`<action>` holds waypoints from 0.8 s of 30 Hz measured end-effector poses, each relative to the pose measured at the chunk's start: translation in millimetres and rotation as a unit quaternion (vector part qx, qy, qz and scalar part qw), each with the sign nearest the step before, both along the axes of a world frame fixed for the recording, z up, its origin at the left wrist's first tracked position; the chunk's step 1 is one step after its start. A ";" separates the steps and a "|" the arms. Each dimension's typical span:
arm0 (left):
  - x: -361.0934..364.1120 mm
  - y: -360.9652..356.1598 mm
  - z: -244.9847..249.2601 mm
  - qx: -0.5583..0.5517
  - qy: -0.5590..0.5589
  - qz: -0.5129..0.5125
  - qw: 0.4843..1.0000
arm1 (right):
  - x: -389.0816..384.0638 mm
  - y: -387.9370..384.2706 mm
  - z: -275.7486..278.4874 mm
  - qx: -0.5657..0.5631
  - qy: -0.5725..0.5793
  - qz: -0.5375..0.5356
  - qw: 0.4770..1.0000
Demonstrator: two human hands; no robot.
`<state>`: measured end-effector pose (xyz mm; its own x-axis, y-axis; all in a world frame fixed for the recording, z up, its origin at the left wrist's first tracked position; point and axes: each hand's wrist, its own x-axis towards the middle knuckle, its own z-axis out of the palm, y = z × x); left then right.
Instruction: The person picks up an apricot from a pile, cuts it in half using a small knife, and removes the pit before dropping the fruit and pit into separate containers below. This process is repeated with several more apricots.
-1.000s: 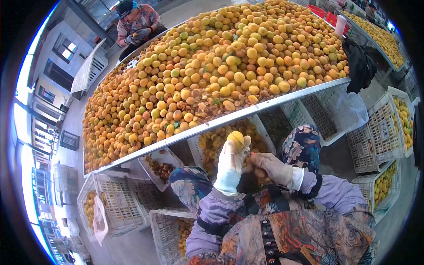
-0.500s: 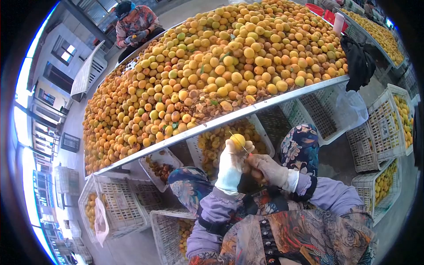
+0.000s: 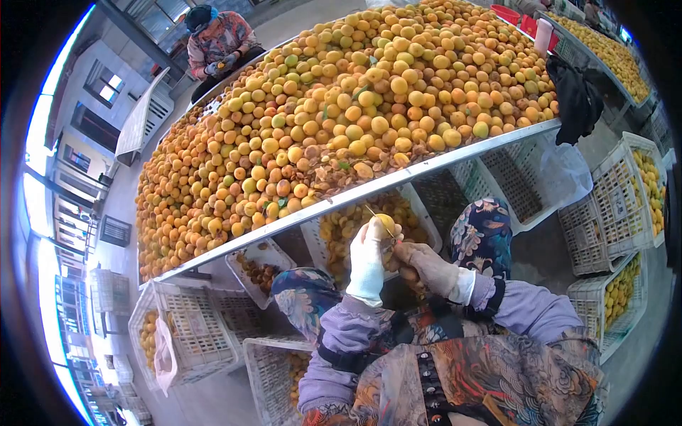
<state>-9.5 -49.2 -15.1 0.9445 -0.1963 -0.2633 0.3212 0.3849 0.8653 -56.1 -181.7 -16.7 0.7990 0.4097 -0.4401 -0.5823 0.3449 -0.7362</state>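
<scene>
My left hand (image 3: 367,257), in a white glove, is closed around a yellow apricot (image 3: 386,221) and holds it up in front of my knees. My right hand (image 3: 432,268), also gloved, pinches a thin metal wire-like tool (image 3: 371,211). The tool runs across the apricot, and its tip sticks out past the fruit's upper left side. The fingers of both hands nearly meet, so the tool's grip end is mostly hidden. Beneath my hands a crate (image 3: 315,245) holds halved-looking apricots.
A metal-edged table (image 3: 334,201) heaped with apricots (image 3: 341,106) spans the front. Scraps lie near its edge. A small crate (image 3: 283,260) holds dark pieces. White crates (image 3: 199,334) stand left and right. A dark cloth (image 3: 572,96) hangs at the corner. Another person (image 3: 219,46) sits at the far left.
The apricot has turned and sits lower between my left fingers. The tool's tip now projects farther at the upper left. My right hand has shifted slightly left, closer to the fruit.
</scene>
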 end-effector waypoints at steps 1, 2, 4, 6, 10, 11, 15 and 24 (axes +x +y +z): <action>0.7 0.1 0.2 -0.007 0.002 0.008 1.000 | 0.7 0.6 1.8 0.001 0.000 0.000 1.000; 1.3 0.1 1.4 -0.007 0.002 0.008 1.000 | 2.4 0.3 5.8 -0.022 0.016 -0.002 1.000; 1.4 -0.4 3.2 0.091 -0.050 0.001 0.995 | 3.2 0.4 5.9 -0.045 0.032 -0.004 0.998; 1.5 -2.4 -0.5 0.100 -0.057 0.013 0.993 | 3.5 -0.1 1.2 0.035 0.054 0.005 0.998; 3.6 3.8 -15.6 0.169 -0.130 0.013 0.977 | -1.2 -1.3 8.8 0.139 0.098 0.023 0.985; 4.0 5.6 -19.0 0.169 -0.129 0.013 0.977 | -1.8 -0.9 9.9 0.177 0.095 0.033 0.979; 3.2 9.0 -24.4 0.006 0.011 -0.010 1.000 | -0.8 3.6 9.3 0.241 0.059 0.052 0.967; -4.7 -1.2 -19.6 -0.134 0.056 0.053 0.988 | 2.2 18.6 -1.4 0.175 0.017 0.036 0.984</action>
